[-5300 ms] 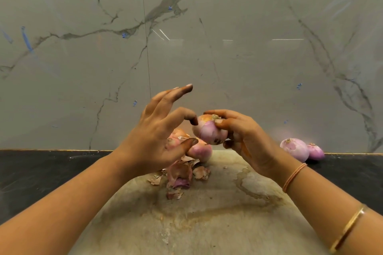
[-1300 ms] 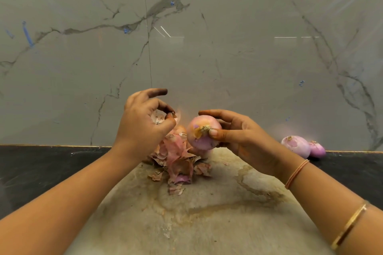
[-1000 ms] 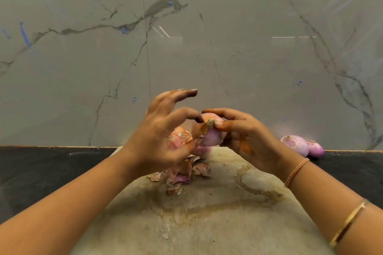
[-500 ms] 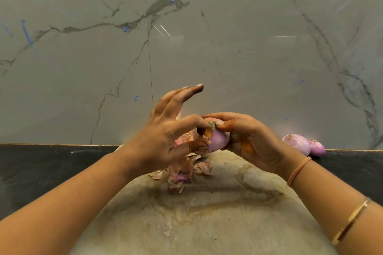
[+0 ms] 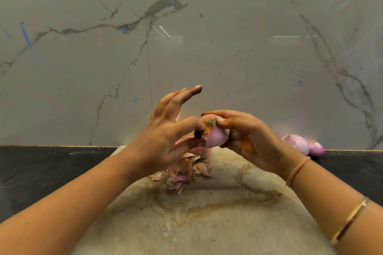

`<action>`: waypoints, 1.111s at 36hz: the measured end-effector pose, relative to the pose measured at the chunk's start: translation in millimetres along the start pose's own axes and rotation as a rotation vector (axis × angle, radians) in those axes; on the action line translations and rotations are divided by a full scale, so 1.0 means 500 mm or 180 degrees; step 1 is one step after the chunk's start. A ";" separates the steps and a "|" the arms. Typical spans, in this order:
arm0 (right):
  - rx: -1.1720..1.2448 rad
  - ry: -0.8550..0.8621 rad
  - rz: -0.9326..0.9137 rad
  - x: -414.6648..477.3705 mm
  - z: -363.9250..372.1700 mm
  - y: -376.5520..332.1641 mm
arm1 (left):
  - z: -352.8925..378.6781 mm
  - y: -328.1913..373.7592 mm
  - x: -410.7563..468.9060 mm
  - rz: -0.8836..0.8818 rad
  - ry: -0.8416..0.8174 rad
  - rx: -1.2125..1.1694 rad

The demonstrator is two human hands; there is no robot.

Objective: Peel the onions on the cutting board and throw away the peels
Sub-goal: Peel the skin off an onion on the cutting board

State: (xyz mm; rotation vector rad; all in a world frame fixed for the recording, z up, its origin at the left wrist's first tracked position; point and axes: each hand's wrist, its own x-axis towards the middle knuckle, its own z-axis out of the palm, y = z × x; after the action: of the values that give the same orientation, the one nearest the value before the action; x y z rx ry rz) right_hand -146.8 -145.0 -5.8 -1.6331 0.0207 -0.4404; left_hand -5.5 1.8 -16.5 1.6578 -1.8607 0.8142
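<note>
**Q:** Status at the left of the work area?

**A:** The dark surface (image 5: 41,167) carries the cutting board (image 5: 207,223). The left hand (image 5: 165,136) is raised above the far end of the board. Its thumb and forefinger are pressed together on a brown skin flap (image 5: 207,129). The other fingers are extended and hold nothing.

**Q:** What has just changed?

**A:** About a second ago the left hand was off the bulb and over the peels (image 5: 182,170), with a loose strip in its fingers. It has since returned and taken a fresh pinch. The peels lie heaped on the board, directly below both hands.

**Q:** Where is the workpiece?

**A:** The onion (image 5: 216,137) is held clear of the board, between the two hands. The right hand (image 5: 246,138) is wrapped round it, with the thumb laid over the top beside the root tuft. The exposed face is smooth and pink, and brown skin shows only around the flap.

**Q:** What does this mean for the task?

**A:** Judgement: one strip is off and the next is started, so this onion is nearly bare. Further right, two peeled onions (image 5: 295,144) rest on the surface against the wall (image 5: 228,58), off the board. The peels have not yet been discarded, and no bin is in view.
</note>
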 end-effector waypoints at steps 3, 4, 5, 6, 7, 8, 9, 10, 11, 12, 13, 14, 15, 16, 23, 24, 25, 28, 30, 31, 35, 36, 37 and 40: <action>-0.0019 0.0020 0.0007 -0.001 0.002 -0.001 | 0.002 -0.003 -0.002 -0.0035 -0.0001 0.0030; -0.0051 0.0029 0.0005 -0.001 0.003 0.000 | 0.002 -0.004 -0.003 -0.0048 -0.0003 0.0041; -0.0069 0.0027 0.0002 0.000 0.003 0.000 | 0.003 -0.006 -0.003 -0.0065 -0.0009 0.0043; -0.0066 0.0010 0.0004 0.000 0.004 -0.001 | 0.003 -0.007 -0.004 -0.0079 -0.0014 0.0047; -0.0048 -0.0024 0.0020 0.000 0.005 -0.002 | 0.003 -0.009 -0.004 -0.0089 -0.0013 0.0056; -0.0033 -0.0075 0.0050 0.000 0.006 -0.003 | 0.003 -0.010 -0.005 -0.0096 -0.0002 0.0071; -0.0040 -0.0134 0.0086 0.000 0.007 -0.004 | 0.003 -0.012 -0.004 -0.0102 0.0011 0.0083; -0.0072 -0.0188 0.0108 -0.001 0.009 -0.003 | 0.003 -0.013 -0.004 -0.0109 0.0025 0.0094; -0.0127 -0.0218 0.0107 0.000 0.011 -0.002 | 0.003 -0.014 -0.005 -0.0117 0.0035 0.0101; -0.0194 -0.0212 0.0087 0.000 0.012 0.000 | 0.003 -0.015 -0.005 -0.0125 0.0040 0.0106; -0.0260 -0.0161 0.0060 0.002 0.013 0.002 | 0.003 -0.016 -0.005 -0.0140 0.0043 0.0108; -0.0312 -0.0080 0.0029 0.003 0.013 0.004 | 0.004 -0.016 -0.005 -0.0171 0.0051 0.0108; -0.0341 0.0007 -0.0004 0.004 0.012 0.005 | 0.004 -0.016 -0.005 -0.0228 0.0072 0.0105; -0.0351 0.0082 -0.0039 0.005 0.010 0.007 | 0.004 -0.016 -0.006 -0.0314 0.0118 0.0096; -0.0950 0.0344 -0.0443 0.006 0.017 0.011 | -0.001 -0.010 -0.005 -0.1002 0.0416 -0.0296; -0.1141 0.0354 -0.0507 0.005 0.020 0.012 | 0.001 -0.009 -0.005 -0.1024 0.0381 -0.0349; -0.1339 0.0366 -0.0583 0.004 0.022 0.012 | 0.002 -0.008 -0.004 -0.1042 0.0341 -0.0396; -0.1761 0.0437 -0.0804 0.004 0.027 0.013 | 0.008 -0.007 -0.003 -0.1079 0.0275 -0.0489; -0.1859 0.0489 -0.0871 0.005 0.029 0.014 | 0.011 -0.006 -0.003 -0.1108 0.0251 -0.0538; -0.1892 0.0501 -0.0890 0.005 0.029 0.014 | 0.011 -0.005 -0.003 -0.1120 0.0235 -0.0559; -0.1746 0.0462 -0.0835 0.006 0.030 0.013 | 0.011 -0.003 -0.001 -0.1224 0.0241 -0.0666; -0.1618 0.0447 -0.0784 0.006 0.028 0.013 | 0.010 -0.004 -0.001 -0.1270 0.0253 -0.0675; -0.1469 0.0435 -0.0719 0.005 0.026 0.012 | 0.008 -0.006 -0.001 -0.1316 0.0260 -0.0660; -0.0921 0.0391 -0.0575 0.004 0.020 0.007 | 0.004 -0.015 -0.001 -0.1438 0.0331 -0.0521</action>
State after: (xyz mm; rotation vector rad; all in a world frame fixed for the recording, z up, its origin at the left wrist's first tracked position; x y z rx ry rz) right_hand -141.1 -136.7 -9.0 -1.8979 0.0302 -0.7020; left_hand 2.3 0.2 -17.4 1.7946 -1.3647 0.5297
